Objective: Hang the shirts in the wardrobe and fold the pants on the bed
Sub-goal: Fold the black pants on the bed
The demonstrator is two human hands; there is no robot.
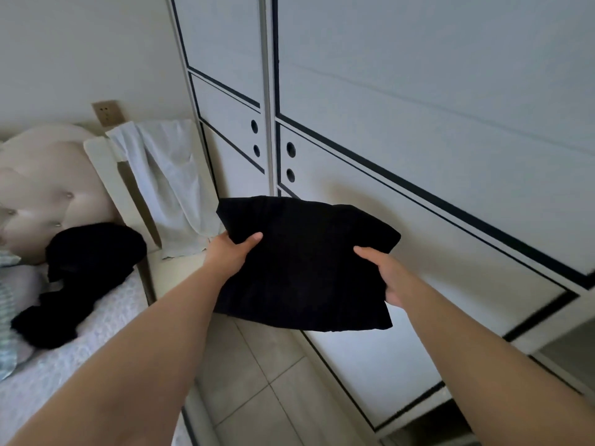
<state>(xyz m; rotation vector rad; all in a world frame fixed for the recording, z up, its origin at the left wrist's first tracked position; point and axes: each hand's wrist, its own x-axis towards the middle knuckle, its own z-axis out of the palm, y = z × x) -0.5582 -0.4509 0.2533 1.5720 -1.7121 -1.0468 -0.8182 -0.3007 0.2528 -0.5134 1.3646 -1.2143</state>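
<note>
You are holding a folded black garment (306, 268) out in the air above the tiled floor (267, 381); your left hand (233, 252) is gripping its left edge, thumb lying on top, fingers hidden beneath; your right hand (388, 278) is gripping its right edge the same way. To your left, a heap of black clothes (87, 278) is lying crumpled on the bed (96, 329), near the padded headboard (42, 188); a white cloth (167, 181) is hanging beside the bed. Behind the garment, the white wardrobe (402, 130) with black trim is filling the view; a wall socket (108, 112) is showing above the cloth.
</note>
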